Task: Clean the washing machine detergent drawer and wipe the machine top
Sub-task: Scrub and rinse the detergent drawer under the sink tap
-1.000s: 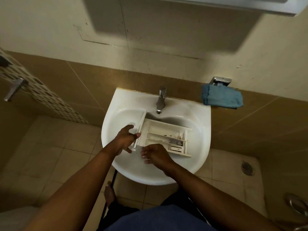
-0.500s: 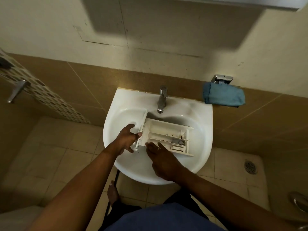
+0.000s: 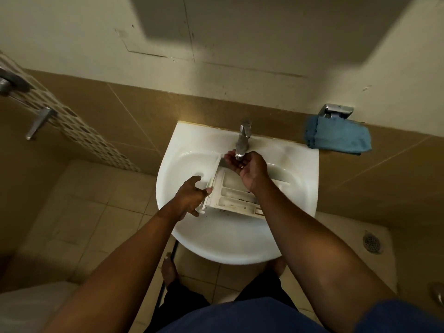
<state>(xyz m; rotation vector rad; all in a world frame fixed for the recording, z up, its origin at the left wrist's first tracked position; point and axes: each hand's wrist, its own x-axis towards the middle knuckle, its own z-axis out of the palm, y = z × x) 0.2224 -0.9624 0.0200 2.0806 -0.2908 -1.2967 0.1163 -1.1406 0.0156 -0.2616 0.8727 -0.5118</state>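
The white detergent drawer (image 3: pixel 230 195) lies in the white sink (image 3: pixel 216 246), its compartments facing up with dark specks of grime inside. My left hand (image 3: pixel 189 197) grips the drawer's front panel at its left end. My right hand (image 3: pixel 252 169) is raised over the back of the drawer and cupped under the mouth of the chrome tap (image 3: pixel 245 131), fingers on one side of the spout and thumb on the other. No running water shows. My right forearm hides the drawer's right end.
A folded blue cloth (image 3: pixel 338 137) lies on the tiled ledge right of the sink, below a chrome fitting (image 3: pixel 336 110). A floor drain (image 3: pixel 372 242) sits at lower right. A metal handle (image 3: pixel 38 123) sticks out at the left wall.
My right hand has left the drawer's near edge and moved up and back to the tap's spout. My left hand keeps its hold on the front panel.
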